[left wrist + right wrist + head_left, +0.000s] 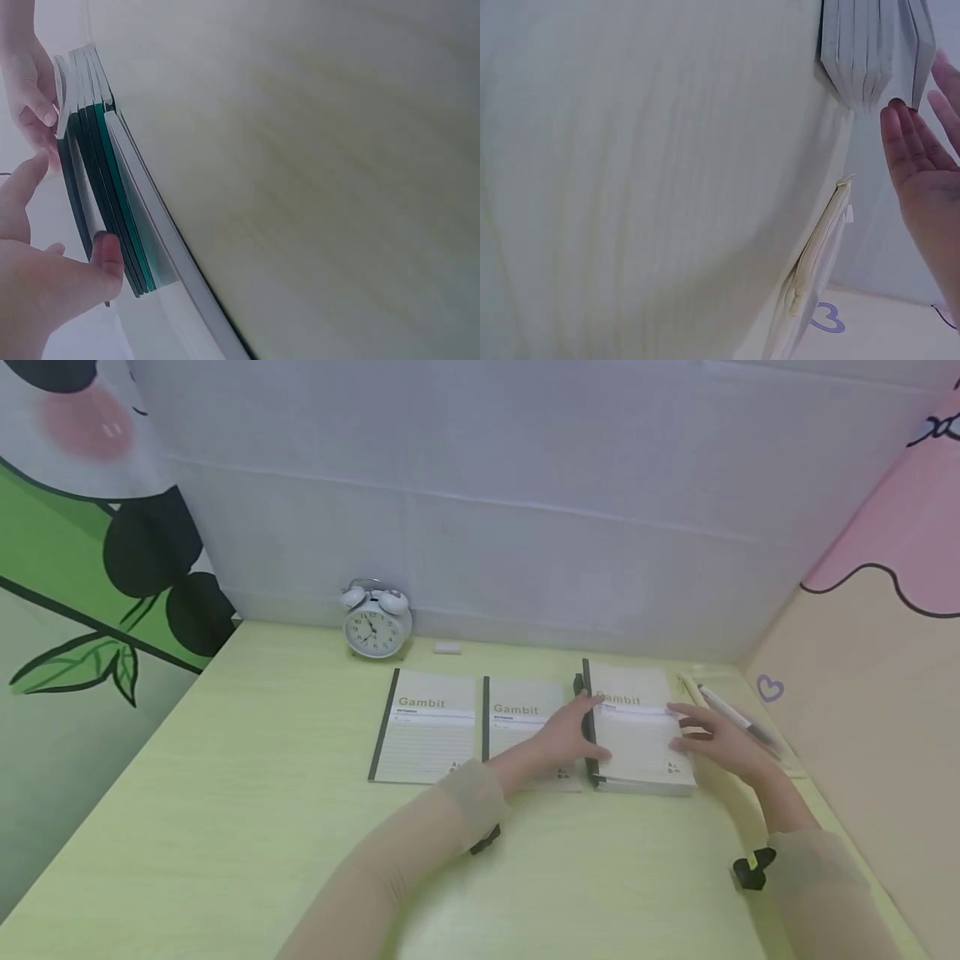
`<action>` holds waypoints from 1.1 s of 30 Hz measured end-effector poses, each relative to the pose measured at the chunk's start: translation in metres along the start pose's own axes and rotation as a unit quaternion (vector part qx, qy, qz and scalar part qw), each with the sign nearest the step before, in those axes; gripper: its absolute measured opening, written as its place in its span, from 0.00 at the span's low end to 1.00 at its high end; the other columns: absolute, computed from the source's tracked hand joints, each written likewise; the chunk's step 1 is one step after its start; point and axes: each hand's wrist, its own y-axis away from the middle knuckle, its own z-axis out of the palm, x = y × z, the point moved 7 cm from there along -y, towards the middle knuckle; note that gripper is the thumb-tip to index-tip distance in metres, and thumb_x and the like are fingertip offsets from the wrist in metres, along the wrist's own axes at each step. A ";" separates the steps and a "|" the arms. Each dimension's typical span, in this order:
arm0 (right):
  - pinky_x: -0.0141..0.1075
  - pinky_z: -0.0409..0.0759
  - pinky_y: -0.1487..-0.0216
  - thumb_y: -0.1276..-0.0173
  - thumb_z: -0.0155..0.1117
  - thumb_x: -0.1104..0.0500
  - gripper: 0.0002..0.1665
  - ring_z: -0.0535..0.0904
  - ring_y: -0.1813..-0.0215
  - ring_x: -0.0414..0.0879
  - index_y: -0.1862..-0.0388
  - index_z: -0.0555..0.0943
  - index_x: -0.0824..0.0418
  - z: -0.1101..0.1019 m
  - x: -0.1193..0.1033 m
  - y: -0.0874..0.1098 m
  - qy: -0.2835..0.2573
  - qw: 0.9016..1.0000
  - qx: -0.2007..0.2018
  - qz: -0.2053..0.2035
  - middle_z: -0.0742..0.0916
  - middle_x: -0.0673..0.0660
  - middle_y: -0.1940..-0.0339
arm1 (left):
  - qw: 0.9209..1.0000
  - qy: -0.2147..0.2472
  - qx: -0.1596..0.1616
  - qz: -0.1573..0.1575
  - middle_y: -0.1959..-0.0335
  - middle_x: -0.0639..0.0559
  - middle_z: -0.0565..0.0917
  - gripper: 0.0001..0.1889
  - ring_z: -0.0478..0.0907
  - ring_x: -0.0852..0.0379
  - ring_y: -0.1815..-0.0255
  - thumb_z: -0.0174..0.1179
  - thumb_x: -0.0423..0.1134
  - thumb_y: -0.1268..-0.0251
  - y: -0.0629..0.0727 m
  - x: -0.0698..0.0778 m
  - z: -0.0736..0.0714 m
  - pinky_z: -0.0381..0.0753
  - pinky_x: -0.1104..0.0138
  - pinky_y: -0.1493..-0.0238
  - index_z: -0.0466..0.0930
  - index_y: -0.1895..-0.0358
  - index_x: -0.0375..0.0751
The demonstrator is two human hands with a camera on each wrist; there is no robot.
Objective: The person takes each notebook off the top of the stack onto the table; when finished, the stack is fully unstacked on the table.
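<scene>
The top notebook [637,739] sits over a stack of notebooks [101,172] at the right of the table [247,827], with a gap between it and those below. The left hand [566,731] holds its dark spine edge and the right hand [726,745] pinches the opposite edge, fingers beneath and thumb above; gripping both sides probably keeps the limp notebook level. To the left lie a second notebook [517,693] and a third notebook [431,747], side by side and face up, perhaps so that each cover can be read. Beyond are an alarm clock [377,628] and a small white block [447,647], possibly an eraser. The left arm and hand cover much of the second notebook; a sleeve hides the third's lower corner. Beside the right hand, a pouch [789,762] is partly hidden, its contents hard to make out.
</scene>
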 end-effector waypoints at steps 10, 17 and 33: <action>0.25 0.78 0.57 0.36 0.65 0.54 0.40 0.75 0.52 0.29 0.28 0.62 0.57 -0.003 -0.018 -0.002 -0.044 0.999 0.009 0.001 0.64 0.64 0.30 | 0.999 0.033 0.040 0.001 0.33 0.46 0.66 0.49 0.73 0.53 0.44 0.73 0.38 0.55 0.003 0.000 -0.013 0.74 0.65 0.44 0.55 0.27 0.51; 0.22 0.75 0.57 0.36 0.65 0.49 0.39 0.73 0.51 0.27 0.28 0.63 0.50 -0.011 -0.039 -0.005 0.015 0.999 0.030 -0.008 0.67 0.61 0.29 | 0.996 0.051 0.069 -0.003 0.63 0.52 0.72 0.48 0.70 0.61 0.71 0.72 0.33 0.56 0.010 0.004 -0.030 0.73 0.73 0.71 0.56 0.28 0.49; 0.20 0.74 0.55 0.37 0.65 0.48 0.38 0.76 0.52 0.31 0.29 0.65 0.52 -0.012 -0.077 -0.008 0.006 0.999 0.040 0.000 0.78 0.59 0.40 | 0.990 0.103 0.093 -0.037 0.34 0.46 0.67 0.46 0.75 0.59 0.64 0.69 0.29 0.53 0.029 0.010 -0.064 0.79 0.73 0.69 0.57 0.28 0.46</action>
